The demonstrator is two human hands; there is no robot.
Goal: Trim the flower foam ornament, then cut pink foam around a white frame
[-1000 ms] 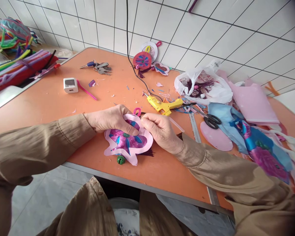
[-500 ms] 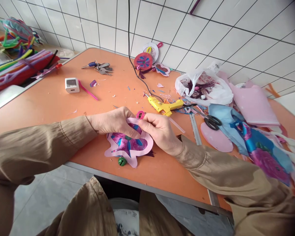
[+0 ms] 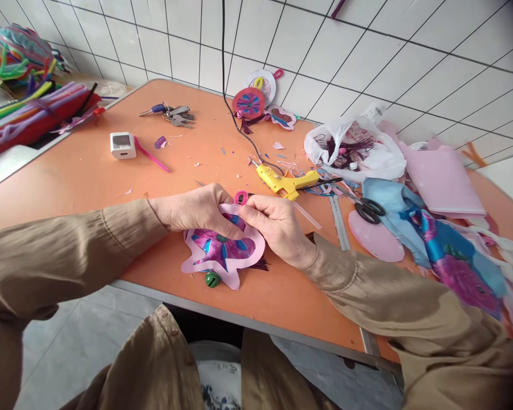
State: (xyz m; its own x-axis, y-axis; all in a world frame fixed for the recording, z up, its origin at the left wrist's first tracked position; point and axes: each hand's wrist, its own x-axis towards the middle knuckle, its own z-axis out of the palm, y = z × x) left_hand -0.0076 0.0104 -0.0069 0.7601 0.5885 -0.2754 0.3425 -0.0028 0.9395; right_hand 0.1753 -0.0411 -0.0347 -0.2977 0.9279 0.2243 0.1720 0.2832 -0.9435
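A pink scalloped craft ornament [image 3: 223,246] with a shiny purple and blue fabric centre is held near the table's front edge. My left hand [image 3: 200,212] is closed on its upper left side, thumb lying across the fabric. My right hand [image 3: 276,228] pinches its upper right rim between thumb and fingers. Between the two hands a pink pipe-cleaner loop [image 3: 241,197] sticks up from the top edge. A green jingle bell [image 3: 212,279] hangs at the bottom, and a dark tassel [image 3: 261,263] shows at the lower right. The fingers underneath are hidden.
Beyond my right hand lies a yellow hot glue gun [image 3: 284,181], its cord running up the wall. Black-handled scissors [image 3: 369,210] and blue fabric [image 3: 395,219] are at the right. A plastic bag [image 3: 359,151], keys [image 3: 179,115] and a white charger [image 3: 122,146] lie farther back.
Almost nothing differs. Both hands keep their hold on the ornament, and the whole view has shifted very slightly.
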